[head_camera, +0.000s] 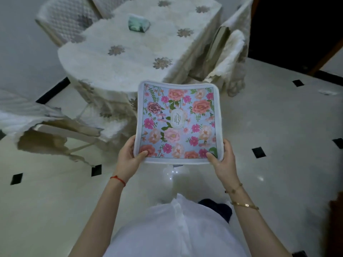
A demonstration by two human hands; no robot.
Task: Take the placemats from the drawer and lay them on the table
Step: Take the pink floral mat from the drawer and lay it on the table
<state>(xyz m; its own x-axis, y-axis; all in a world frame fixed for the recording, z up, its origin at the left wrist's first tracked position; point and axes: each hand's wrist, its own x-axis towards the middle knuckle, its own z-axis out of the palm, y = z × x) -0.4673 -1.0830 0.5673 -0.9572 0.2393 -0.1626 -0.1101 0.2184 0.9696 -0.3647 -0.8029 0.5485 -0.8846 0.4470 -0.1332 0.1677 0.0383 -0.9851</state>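
The person holds a floral placemat (177, 121) out in front of the body, flat and face up, with its near edge between the two hands and its far edge reaching away toward the bench (130, 58). The left hand (128, 158) grips the near left corner, thumb on the printed face and the other fingers hidden beneath; the right hand (223, 160) grips the near right corner the same way. Whether there is one mat or several stacked in that grip cannot be told from above. The mat looks close to square, so no long axis stands out; its sides run roughly straight away from the hands.

The bench lies ahead of the hands and to their left, and its rounded near end sits just beyond the mat's far left corner, so the left hand is the nearer one to it. By this reading the mat is out of the drawer and carried but not yet laid; the coming move is a reach forward and leftward.

The bench wears a pale tablecloth with grey flower motifs, and a small greenish box (138, 23) rests far beyond the hands. Covered chairs (225, 58) stand on either side, over a glossy pale tiled floor (278, 127) with small black inset squares
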